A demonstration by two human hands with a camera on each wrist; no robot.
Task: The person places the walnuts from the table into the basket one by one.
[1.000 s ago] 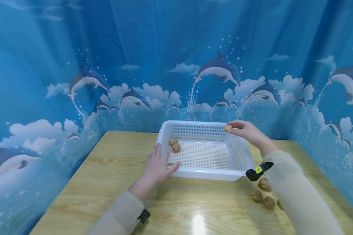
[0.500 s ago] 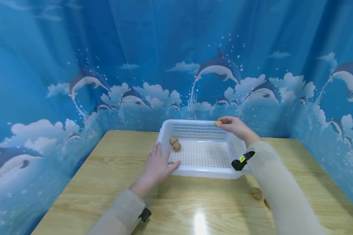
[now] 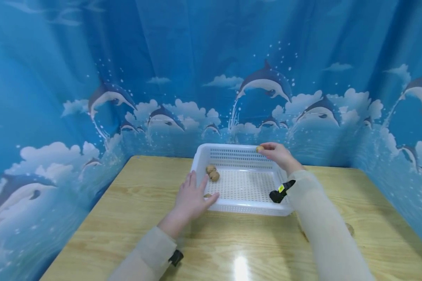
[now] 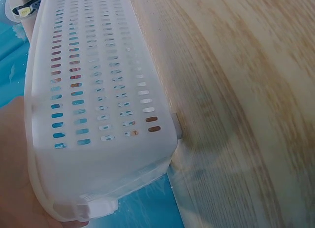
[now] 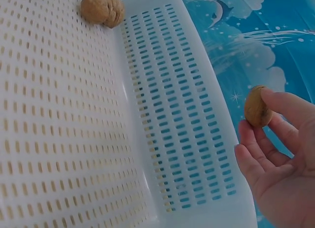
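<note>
A white perforated plastic basket (image 3: 232,208) sits on the table. My left hand (image 3: 191,198) rests on its near left corner, fingers spread over the rim; part of this hand (image 4: 15,164) shows beside the rim in the left wrist view. At the far right rim, my right hand (image 3: 278,156) pinches a walnut (image 5: 258,107) between thumb and fingers, with the other fingers loosely bent. Two walnuts (image 3: 212,173) lie together against the basket's left side. Another walnut (image 3: 207,195) is partly hidden by the left thumb.
A walnut (image 3: 349,229) lies on the wooden table (image 3: 232,242) to the right, partly behind the right sleeve (image 3: 325,222). A blue dolphin-print curtain (image 3: 183,58) stands close behind the table and along both sides.
My right hand has moved left along the far rim with the walnut, then nearly stopped. Its sleeve now covers most of the walnuts on the table. The left hand stays on the rim.
</note>
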